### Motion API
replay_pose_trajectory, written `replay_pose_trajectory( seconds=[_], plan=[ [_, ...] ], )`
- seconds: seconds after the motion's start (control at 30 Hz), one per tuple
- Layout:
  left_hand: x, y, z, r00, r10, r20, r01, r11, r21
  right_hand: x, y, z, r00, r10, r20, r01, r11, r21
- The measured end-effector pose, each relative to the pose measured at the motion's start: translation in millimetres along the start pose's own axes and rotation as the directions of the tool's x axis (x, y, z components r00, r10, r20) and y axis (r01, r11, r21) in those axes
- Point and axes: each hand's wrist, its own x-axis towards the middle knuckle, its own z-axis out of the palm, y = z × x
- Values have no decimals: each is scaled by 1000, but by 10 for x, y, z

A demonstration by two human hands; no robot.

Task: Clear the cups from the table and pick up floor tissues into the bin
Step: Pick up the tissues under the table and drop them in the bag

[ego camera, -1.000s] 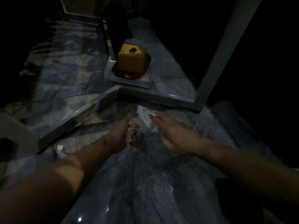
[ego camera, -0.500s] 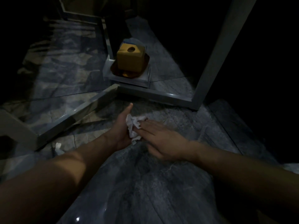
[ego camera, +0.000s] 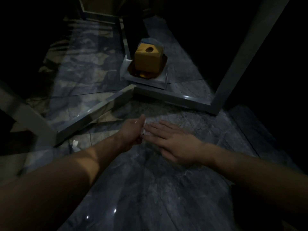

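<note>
My left hand [ego camera: 131, 135] closes around crumpled white tissue [ego camera: 144, 130], just in front of the grey metal table frame [ego camera: 168, 95]; my flat, open right hand [ego camera: 173, 142] presses it in. Next, I judge: find the bin.

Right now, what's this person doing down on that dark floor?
A person is picking up tissues from the grey marble floor. The left hand is closed around a crumpled white tissue, and the right hand lies flat with its fingertips against that tissue, seemingly pressing it into the left palm. Another small white tissue scrap lies on the floor to the left, beside a metal frame. A yellow box sits on a tray beyond. No bin is in view.
</note>
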Motion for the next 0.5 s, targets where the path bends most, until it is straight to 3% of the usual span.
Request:
replay_pose_trajectory(
  seconds=[0.2, 0.37, 0.5],
  plan=[
    [-114, 75, -467, 996, -8, -84, 9, 1000, 10, 127, 155, -46, 996, -48, 69, 44, 998, 54],
    [-298, 115, -885, 979, 38, -201, -35, 999, 19, 458, 340, -335, 970, -128, 205, 143, 988, -56],
    [-438, 106, -1204, 947, 40, -318, -37, 999, 16, 900, 316, -499, 963, -161, 217, 190, 974, -121]
  ],
)
